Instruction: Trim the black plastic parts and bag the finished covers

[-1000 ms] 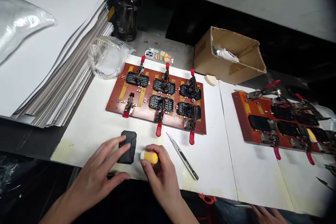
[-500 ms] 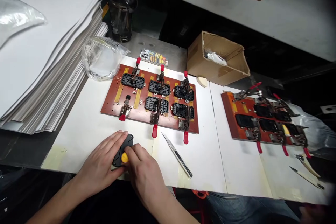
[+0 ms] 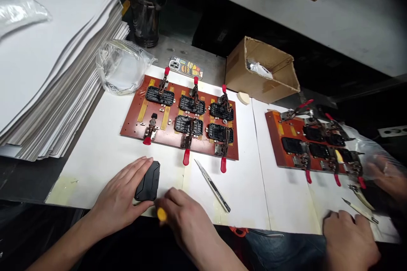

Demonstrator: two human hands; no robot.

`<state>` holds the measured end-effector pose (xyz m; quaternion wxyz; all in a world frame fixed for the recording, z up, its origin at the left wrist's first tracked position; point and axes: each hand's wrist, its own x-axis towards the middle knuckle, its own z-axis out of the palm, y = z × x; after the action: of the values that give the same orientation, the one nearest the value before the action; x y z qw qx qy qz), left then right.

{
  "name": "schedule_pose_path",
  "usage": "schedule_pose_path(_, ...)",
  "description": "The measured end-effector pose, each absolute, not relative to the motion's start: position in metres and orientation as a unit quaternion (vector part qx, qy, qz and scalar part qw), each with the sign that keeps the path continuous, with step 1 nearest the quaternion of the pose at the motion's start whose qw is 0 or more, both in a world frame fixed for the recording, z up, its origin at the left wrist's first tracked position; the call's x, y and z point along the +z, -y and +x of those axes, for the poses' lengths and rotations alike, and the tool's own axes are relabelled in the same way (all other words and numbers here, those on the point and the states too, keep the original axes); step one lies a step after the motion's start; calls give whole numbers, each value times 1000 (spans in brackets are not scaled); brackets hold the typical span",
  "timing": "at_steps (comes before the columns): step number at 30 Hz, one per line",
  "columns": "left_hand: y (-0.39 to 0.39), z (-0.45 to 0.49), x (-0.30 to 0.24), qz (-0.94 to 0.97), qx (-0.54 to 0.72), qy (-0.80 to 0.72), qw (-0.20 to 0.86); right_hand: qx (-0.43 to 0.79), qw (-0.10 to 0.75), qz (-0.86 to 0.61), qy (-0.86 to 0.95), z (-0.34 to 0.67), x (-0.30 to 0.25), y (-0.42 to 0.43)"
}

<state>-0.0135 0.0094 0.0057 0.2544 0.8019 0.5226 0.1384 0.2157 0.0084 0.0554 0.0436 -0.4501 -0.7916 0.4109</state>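
Observation:
My left hand [image 3: 122, 197] lies on the white table and holds a flat black plastic part [image 3: 148, 186] by its left edge with fingers and thumb. My right hand [image 3: 184, 220] is closed on a small yellow-tipped tool [image 3: 161, 214], just below and to the right of the black part, at the table's front edge. Beyond my hands lies a red-brown fixture board [image 3: 181, 118] with several black parts clamped under red-handled toggle clamps; its near-left seat holds no part.
A thin knife [image 3: 212, 185] lies right of my hands. Paper stack [image 3: 54, 63] at left, plastic bag [image 3: 122, 67], bottle [image 3: 146, 6], phone [image 3: 186, 67], cardboard box [image 3: 262, 72] behind. A second fixture board [image 3: 314, 146] stands at right, where another person's hands [image 3: 349, 237] are.
My right hand has drawn the yellow tool off the black part toward the table's front edge. The left hand stays on the part. Another person's hands have come into view at right.

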Motion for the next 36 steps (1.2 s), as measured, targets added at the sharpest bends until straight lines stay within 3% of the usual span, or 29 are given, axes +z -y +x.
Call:
schedule_pose_path(3,-10,-13,5,801,133,-524,257,445,121,-494,737,223,61,-4)
schedule_pose_path(6,-10,-12,5,798,136,-528,257,398,194,-523,729,206,53,-9)
schedule_pose_path(11,-10,-12,6,793,134,-531,267,346,106,-477,801,191,42,-11)
schedule_pose_path(14,-10,-13,6,794,123,-531,268,387,63,-463,795,209,48,-4)
schedule_pose_path(20,-11,-14,5,807,122,-518,254,407,197,-523,723,204,45,-12)
schedule_pose_path(24,-11,-13,7,806,130,-519,254,395,149,-510,750,185,36,-10)
schedule_pose_path(29,-12,-13,8,807,126,-515,260,433,140,-498,738,195,40,-2)
schedule_pose_path(36,-13,-15,6,816,139,-501,254,382,148,-541,734,177,30,-32)
